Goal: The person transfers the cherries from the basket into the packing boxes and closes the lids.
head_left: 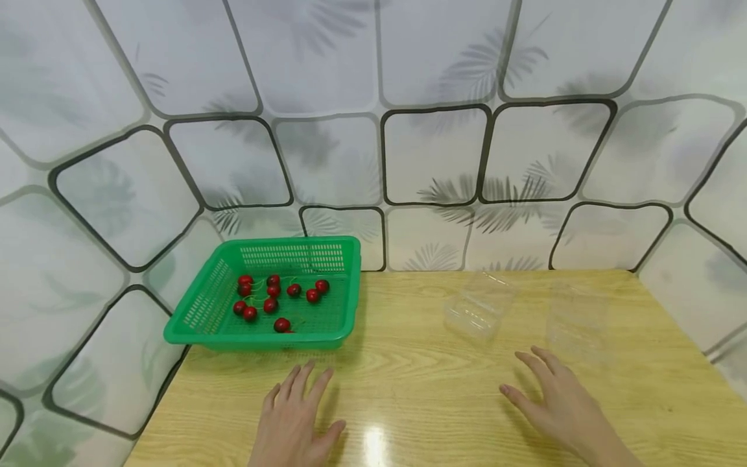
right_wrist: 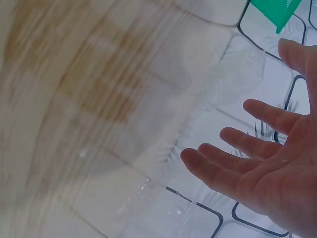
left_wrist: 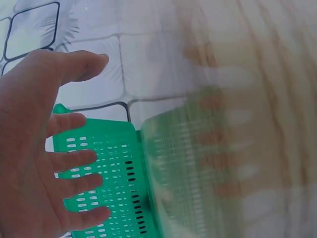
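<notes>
My left hand (head_left: 292, 418) is over the front of the table with its fingers spread, just short of a green plastic basket (head_left: 262, 338). Inside that basket lie several red cherries (head_left: 270, 305) with thin green stems. In the left wrist view the palm and loosely extended fingers (left_wrist: 79, 188) show nothing held. On the other side, my right hand (head_left: 560, 402) reaches over the table, fingers apart and empty. Beyond it are two clear plastic containers, one to the left (head_left: 478, 308) and one to the right (head_left: 574, 321), both very faint against the wood.
The light wooden table (head_left: 420, 383) ends at the back and sides against a pale cloth (head_left: 434, 155) printed with dark-edged tiles and leaves. The basket stands at the table's back left, by the cloth. A bright reflection shines near the front edge.
</notes>
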`<state>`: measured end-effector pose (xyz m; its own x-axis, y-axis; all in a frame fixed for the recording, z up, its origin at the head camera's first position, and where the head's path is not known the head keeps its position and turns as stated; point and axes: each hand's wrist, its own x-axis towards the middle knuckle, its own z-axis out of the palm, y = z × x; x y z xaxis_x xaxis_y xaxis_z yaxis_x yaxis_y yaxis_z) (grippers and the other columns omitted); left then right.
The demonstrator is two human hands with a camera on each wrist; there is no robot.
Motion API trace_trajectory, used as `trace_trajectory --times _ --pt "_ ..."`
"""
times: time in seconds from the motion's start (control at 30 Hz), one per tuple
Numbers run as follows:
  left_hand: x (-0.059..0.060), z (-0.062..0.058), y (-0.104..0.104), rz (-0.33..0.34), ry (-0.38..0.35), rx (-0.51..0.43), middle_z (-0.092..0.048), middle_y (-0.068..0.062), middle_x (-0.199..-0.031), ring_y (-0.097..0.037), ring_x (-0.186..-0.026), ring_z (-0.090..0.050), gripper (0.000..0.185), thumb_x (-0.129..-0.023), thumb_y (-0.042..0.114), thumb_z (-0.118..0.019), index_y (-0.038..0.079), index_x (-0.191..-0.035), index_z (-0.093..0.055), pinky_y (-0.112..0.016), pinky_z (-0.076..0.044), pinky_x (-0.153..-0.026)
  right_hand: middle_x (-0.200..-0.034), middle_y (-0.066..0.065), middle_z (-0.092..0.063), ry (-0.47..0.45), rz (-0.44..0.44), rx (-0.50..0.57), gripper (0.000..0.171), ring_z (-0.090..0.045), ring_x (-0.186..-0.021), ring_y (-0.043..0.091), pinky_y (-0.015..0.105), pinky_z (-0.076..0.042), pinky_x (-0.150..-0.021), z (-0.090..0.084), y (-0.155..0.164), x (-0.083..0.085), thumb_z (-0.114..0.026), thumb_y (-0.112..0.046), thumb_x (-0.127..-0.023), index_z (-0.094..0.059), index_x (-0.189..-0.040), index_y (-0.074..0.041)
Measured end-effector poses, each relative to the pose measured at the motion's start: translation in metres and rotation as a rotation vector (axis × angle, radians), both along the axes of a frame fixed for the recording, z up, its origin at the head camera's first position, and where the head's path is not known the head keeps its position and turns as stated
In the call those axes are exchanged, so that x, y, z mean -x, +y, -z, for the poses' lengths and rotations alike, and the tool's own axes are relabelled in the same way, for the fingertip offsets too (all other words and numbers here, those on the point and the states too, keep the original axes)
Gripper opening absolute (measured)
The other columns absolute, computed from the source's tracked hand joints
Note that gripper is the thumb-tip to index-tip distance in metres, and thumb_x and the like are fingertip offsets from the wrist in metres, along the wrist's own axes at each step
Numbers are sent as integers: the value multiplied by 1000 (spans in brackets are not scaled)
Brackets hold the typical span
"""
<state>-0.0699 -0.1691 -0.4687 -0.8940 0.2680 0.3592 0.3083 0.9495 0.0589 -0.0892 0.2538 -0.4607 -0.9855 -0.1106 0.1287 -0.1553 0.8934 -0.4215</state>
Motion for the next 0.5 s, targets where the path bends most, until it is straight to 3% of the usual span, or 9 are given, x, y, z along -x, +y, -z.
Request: trace_trajectory --times 0.1,0.23,0.37,0.5 --pt "2 -3 3 18 -13 -7 -63 -14 -136 -38 -120 -63 76 -75 57 -82 22 -139 -61 -59 -56 -82 -140 35 -53 7 -5 47 65 -54 -119 62 75 -48 -87 2 -2 5 -68 -48 -96 -58 -137 2" --pt "4 -15 9 77 4 -67 -65 -9 -133 -31 -114 -67 69 -78 50 -83 21 -136 -62 -53 -57 -81 -134 37 -59 -59 26 174 58 -62 -114 57 64 -57 -84 -2 -4 16 -58 -43 -104 -58 -134 7" --pt "13 -40 8 163 82 -219 -72 -2 -124 -23 -108 -71 51 -81 33 -85 17 -127 -69 -46 -60 -82 -129 34 -64 -172 113 341 61 -73 -101 43 46 -63 -74 -10 -4 28 -46 -47 -108 -59 -133 8" --pt "37 -69 -8 173 119 -368 -77 -1 -111 -19 -102 -74 29 -88 18 -80 13 -116 -74 -40 -61 -82 -118 26 -72 -258 205 503 75 -76 -87 23 31 -63 -70 -15 -4 43 -38 -60 -106 -61 -130 7"
